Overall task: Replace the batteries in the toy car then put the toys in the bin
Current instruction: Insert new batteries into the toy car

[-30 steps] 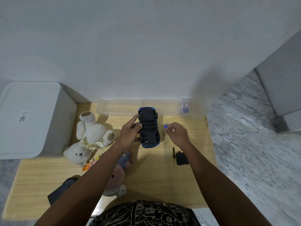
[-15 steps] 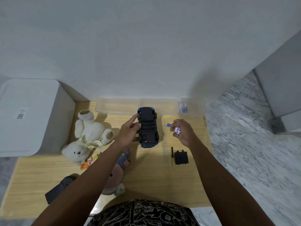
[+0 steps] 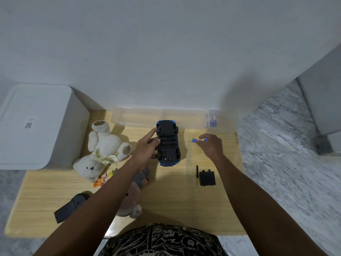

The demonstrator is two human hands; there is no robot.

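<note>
A blue toy car (image 3: 168, 143) lies upside down on the wooden table (image 3: 173, 196), its battery bay uncovered. My left hand (image 3: 147, 146) holds the car by its left side. My right hand (image 3: 210, 145) is to the car's right, pinching small blue batteries (image 3: 194, 140) in its fingertips. The black battery cover (image 3: 207, 178) and a thin screwdriver (image 3: 197, 175) lie on the table below my right hand. A white teddy bear (image 3: 103, 150) and a pink plush toy (image 3: 132, 198) lie at the left, the pink one partly under my left arm.
A white lidded bin (image 3: 35, 126) stands at the far left. A long clear tray (image 3: 158, 117) sits against the wall, and a small clear box (image 3: 221, 121) holding batteries is at the back right. A dark object (image 3: 68, 209) lies near the front left edge.
My right hand has moved away from the car to the right, carrying the batteries toward the small clear box. My left hand stays on the car.
</note>
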